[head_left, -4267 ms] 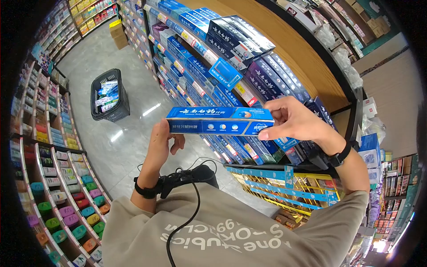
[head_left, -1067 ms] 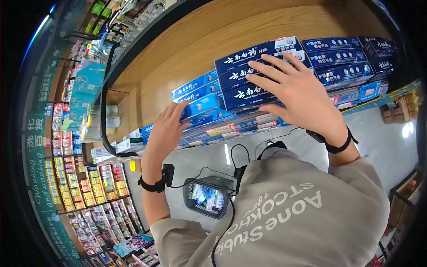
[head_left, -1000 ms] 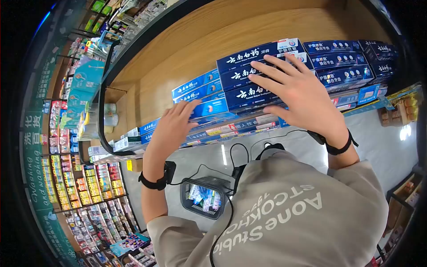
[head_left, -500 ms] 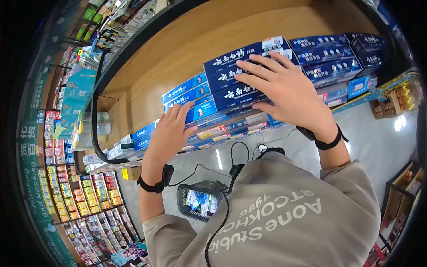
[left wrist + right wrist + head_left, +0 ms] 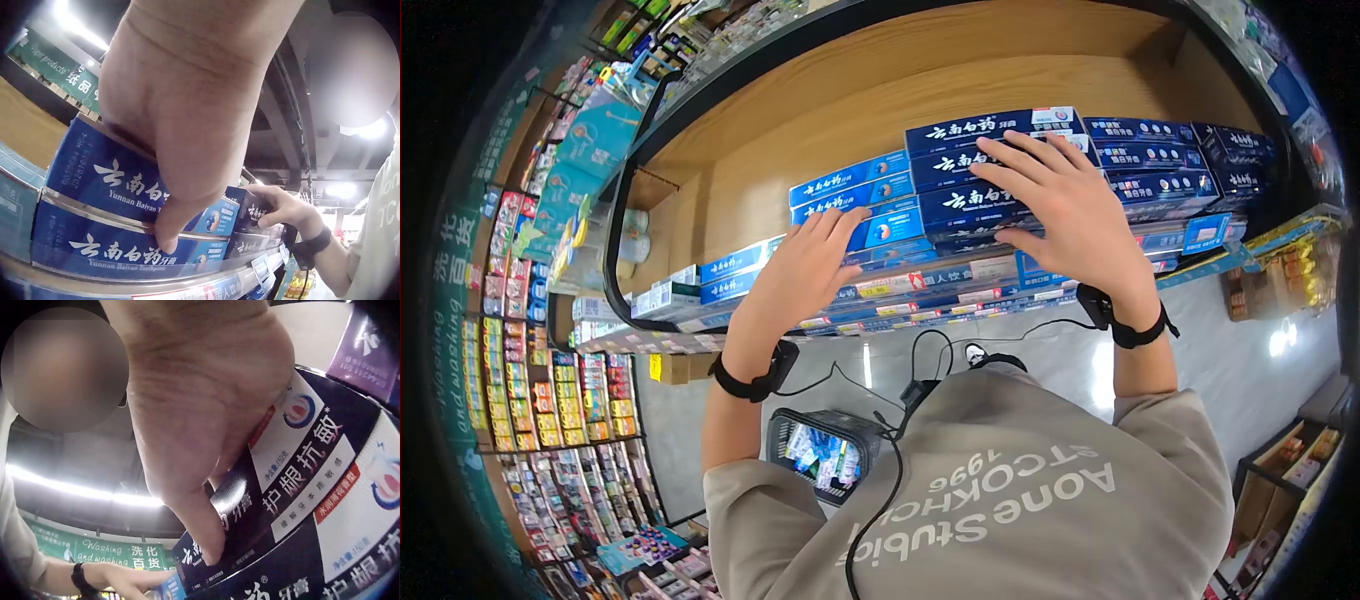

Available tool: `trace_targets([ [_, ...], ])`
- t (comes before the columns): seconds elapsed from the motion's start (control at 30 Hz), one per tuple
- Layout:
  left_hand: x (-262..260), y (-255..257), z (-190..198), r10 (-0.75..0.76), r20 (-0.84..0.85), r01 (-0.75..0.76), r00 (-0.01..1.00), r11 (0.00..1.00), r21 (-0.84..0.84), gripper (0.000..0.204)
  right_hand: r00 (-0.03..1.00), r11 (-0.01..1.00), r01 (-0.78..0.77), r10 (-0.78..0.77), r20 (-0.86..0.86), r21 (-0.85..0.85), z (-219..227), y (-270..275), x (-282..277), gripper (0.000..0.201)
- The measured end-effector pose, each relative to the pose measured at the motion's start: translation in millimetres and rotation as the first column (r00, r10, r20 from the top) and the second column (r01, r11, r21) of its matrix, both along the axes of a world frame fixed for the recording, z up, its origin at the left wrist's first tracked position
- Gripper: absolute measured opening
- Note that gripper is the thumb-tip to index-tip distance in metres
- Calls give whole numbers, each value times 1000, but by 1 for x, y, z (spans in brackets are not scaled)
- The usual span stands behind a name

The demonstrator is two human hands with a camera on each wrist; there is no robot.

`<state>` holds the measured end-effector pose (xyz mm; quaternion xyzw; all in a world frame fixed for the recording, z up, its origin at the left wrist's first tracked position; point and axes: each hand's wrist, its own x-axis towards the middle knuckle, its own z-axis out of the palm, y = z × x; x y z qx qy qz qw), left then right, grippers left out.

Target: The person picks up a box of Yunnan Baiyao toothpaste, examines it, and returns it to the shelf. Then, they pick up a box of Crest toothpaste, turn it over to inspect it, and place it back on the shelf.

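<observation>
Left hand (image 5: 805, 265) is relaxed, resting over the blue Yunnan Baiyao toothpaste boxes (image 5: 892, 228), thumb on the front. Right hand (image 5: 1075, 210)'s loose too, fingers spread across the navy toothpaste boxes (image 5: 960, 165) right beside them. Both stacks sit on the wooden shelf (image 5: 820, 125).

Two hands, left (image 5: 805, 265) and right (image 5: 1065, 200) — and two straps (image 5: 742, 384). Three light boxes (image 5: 850, 178) show tops by the left, three dark boxes (image 5: 970, 202) by the right (lower layers are too hidden to count). One shirt (image 5: 1040, 440), one shoe (image 5: 975, 353), one basket (image 5: 803, 412) — its packs (image 5: 825, 458) too jumbled to number.
</observation>
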<state>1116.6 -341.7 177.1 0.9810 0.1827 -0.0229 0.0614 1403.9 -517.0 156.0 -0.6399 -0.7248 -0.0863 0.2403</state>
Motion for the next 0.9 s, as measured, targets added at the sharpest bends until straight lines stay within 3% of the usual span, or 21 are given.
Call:
trace_targets([
  [0.1, -4, 6, -4, -72, 104, 72, 992, 997, 7, 68, 1000, 1000, 15, -16, -16, -18, 5, -1, -3, 65],
  [0.13, -3, 3, 6, -29, 27, 30, 999, 999, -11, 76, 999, 1000, 13, -14, -48, -16, 9, 0, -5, 67],
  [0.2, -16, 7, 14, -87, 182, 70, 979, 993, 96, 85, 997, 1000, -2, 2, -80, 0, 22, -2, -9, 68],
  [0.27, -40, 10, 31, -19, 266, -6, 964, 996, 93, 88, 999, 984, -35, 39, -16, 175, 23, -2, -7, 60],
  [0.3, -58, 12, 42, -17, 370, 4, 929, 999, 36, 84, 989, 950, -68, 104, -101, 305, 18, -1, -3, 53],
  [0.33, -79, 8, 51, -6, 469, 20, 883, 1000, -23, 81, 992, 895, -19, 72, -103, 445, 11, -3, -2, 41],
  [0.37, -108, -3, 58, 83, 492, -66, 867, 996, -53, 77, 997, 856, 9, 30, -67, 517, 2, -6, 5, 28],
  [0.4, -141, -13, 61, 157, 512, -140, 845, 988, -71, 73, 981, 793, 102, 20, -192, 601, -8, -6, -4, 20],
  [0.47, -216, -39, 60, 263, 497, -248, 827, 964, -98, 69, 941, 673, 147, 130, -312, 725, -34, -5, -4, 20],
  [0.53, -289, -78, 50, 438, 476, -420, 762, 895, -151, 64, 909, 703, 180, 149, -389, 688, -57, -5, -34, 21],
  [0.57, -324, -104, 36, 556, 459, -532, 693, 824, -196, 59, 891, 712, 197, 156, -426, 673, -62, 0, -52, 22],
  [0.63, -394, -144, -6, 802, 369, -602, 469, 596, -530, 54, 821, 799, 150, 228, -524, 583, -68, 13, -112, 21],
  [0.7, -456, -184, -71, 948, 281, -602, 147, 311, -735, 49, 743, 878, 102, 245, -623, 467, -65, 20, -180, 16],
  [0.77, -516, -218, -145, 977, 200, -650, -73, 105, -752, 44, 778, 938, -160, 312, -546, 308, -57, 28, -232, 10],
  [0.83, -575, -244, -227, 975, 159, -608, -153, 34, -793, 38, 837, 940, -321, 337, -432, 112, -48, 33, -279, 6],
  [0.9, -616, -265, -314, 952, 127, -550, -278, -49, -834, 34, 861, 935, -352, 303, -409, -49, -54, 32, -324, 8],
])
